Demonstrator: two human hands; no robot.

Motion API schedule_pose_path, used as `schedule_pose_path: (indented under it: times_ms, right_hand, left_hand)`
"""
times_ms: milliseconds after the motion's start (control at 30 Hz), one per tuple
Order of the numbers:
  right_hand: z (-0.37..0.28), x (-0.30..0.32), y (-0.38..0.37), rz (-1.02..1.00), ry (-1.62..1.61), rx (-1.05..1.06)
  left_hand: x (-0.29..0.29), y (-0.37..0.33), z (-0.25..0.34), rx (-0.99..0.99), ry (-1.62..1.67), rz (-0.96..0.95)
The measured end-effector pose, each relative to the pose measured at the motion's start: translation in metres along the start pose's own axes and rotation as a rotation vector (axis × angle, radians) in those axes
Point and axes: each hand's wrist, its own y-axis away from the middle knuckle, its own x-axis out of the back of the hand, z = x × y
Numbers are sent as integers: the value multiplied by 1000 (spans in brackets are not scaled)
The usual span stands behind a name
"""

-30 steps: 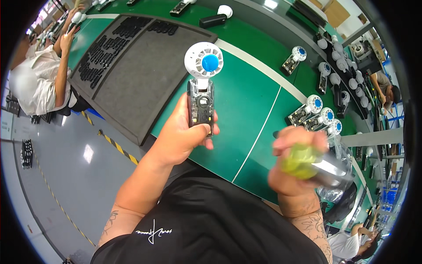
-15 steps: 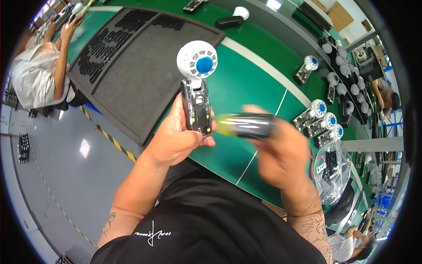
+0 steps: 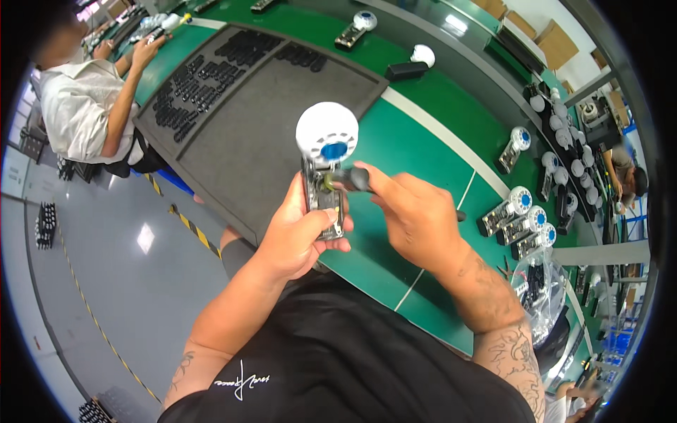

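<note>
My left hand (image 3: pixel 293 243) is wrapped round the body of a handheld device with a white ball-shaped head (image 3: pixel 326 127). The head has a ring of slots and a blue disc. Its dark, partly clear body (image 3: pixel 315 199) shows inner parts, and my thumb lies across its front. Closed in my right hand (image 3: pixel 423 218) is a small mallet (image 3: pixel 358 178) with a black end and a yellow-green end. The yellow-green end is at the upper body, just below the head; whether it touches cannot be made out. Most of the handle is hidden by my fingers.
A grey tray (image 3: pixel 240 151) with rows of small black parts covers the table's left. Similar devices (image 3: pixel 518 215) lie to the right beside a clear plastic bag (image 3: pixel 539 289). More white-headed devices stand along the far side. A person in white (image 3: pixel 88 113) works at the left.
The mallet has moved left and up, from beside the device to its upper body. The device's head has tipped, so its blue disc sits lower. The view has shifted slightly.
</note>
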Motion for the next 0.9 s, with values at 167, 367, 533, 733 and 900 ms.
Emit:
schedule_pose_path:
  times_ms: [167,367,533,733,900]
  right_hand:
    - [9,23,35,10,-117,-263]
    - [29,9,104,-85,-35,-393]
    - [31,-3,129,9,59,-297]
    - [40,-10,138,36,87,-294]
    - [46,-7,154,21,130,-295]
  left_hand:
    - [-6,0,14,-9,36,89]
    - [-4,-15,6,-75,-99,12]
    - [-23,-40,-9,-105,-145,-46]
    - [-58,-59,-32,-77,-27,-60]
    - [-66,-65,-42,-111,-162,-150]
